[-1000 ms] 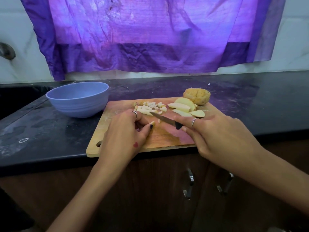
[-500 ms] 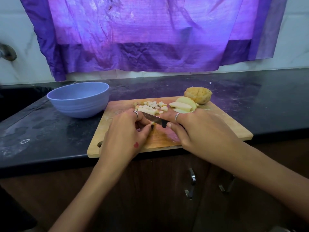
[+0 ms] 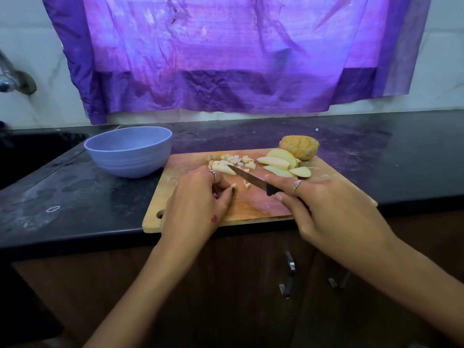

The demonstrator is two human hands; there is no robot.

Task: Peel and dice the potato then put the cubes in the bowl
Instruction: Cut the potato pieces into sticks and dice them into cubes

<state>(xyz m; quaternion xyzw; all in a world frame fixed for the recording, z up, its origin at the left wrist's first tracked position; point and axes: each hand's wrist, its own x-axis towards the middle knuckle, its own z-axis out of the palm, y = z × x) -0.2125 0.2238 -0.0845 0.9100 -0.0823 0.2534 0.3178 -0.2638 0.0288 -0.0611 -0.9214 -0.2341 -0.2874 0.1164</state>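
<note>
Since half a second ago the right hand [image 3: 334,209] has drawn back to the right, taking the knife [image 3: 247,177] with it: the blade, which then lay mostly hidden between the two hands, now shows along its length, slanting from the black handle in the curled fingers up and left to a tip that lies just beside a pale potato strip [image 3: 224,169]. The left hand [image 3: 198,199] has hardly moved; its fingers are bent down on the wooden cutting board [image 3: 251,209], and its thumb and fingertips pinch a small stub of potato [image 3: 233,185], with two loose cubes [image 3: 247,184] just beside it. This reads as the end of one cut and the reset for the next, so the dicing is under way rather than finished. A heap of diced cubes [image 3: 236,159] sits at the far edge of the board, peeled wedges [image 3: 281,163] wait to its right, and a further potato piece [image 3: 299,146] with its brownish skin side showing sits behind them. The blue bowl [image 3: 128,150] stands on the dark counter [image 3: 75,197] just left of the board; its inside cannot be seen, but most likely the cubes have not yet gone in, and that transfer remains to be done.
</note>
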